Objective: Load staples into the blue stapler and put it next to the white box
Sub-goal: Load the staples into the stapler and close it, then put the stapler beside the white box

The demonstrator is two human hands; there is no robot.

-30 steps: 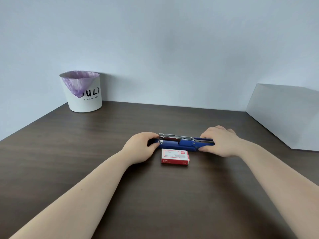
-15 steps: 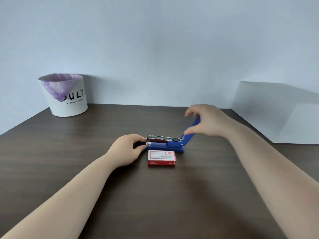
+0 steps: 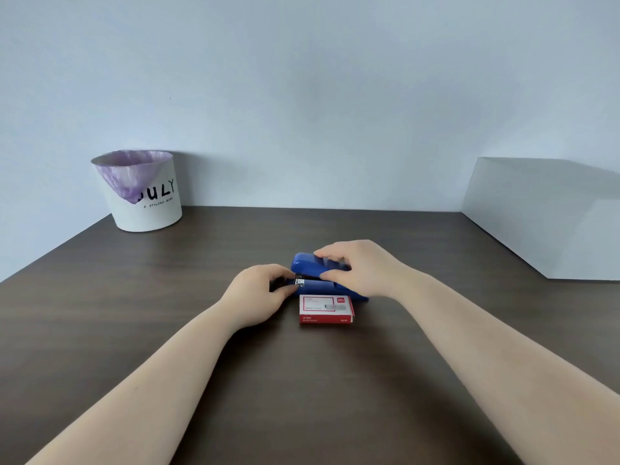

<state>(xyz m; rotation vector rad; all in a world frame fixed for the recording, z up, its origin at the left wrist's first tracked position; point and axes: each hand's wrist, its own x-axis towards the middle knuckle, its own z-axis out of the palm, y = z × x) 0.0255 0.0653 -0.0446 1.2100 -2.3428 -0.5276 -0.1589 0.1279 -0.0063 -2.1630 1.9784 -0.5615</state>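
Note:
The blue stapler (image 3: 310, 268) lies on the dark wooden table (image 3: 167, 297) in the middle of the view, its top cover folded down over the base. My right hand (image 3: 364, 266) grips that cover from above. My left hand (image 3: 260, 293) pinches the stapler's front end, where a bit of metal shows. A red and white staple packet (image 3: 325, 308) lies just in front of the stapler, touching neither hand. The white box (image 3: 543, 216) stands at the far right against the wall.
A white bin (image 3: 147, 196) with a purple liner and black lettering stands at the back left, near the wall. The table's left edge runs diagonally toward me.
The stapler's cover lay flat open to the right, then stood raised, and is now swung down over the base by my right hand. My left hand stayed at the front end.

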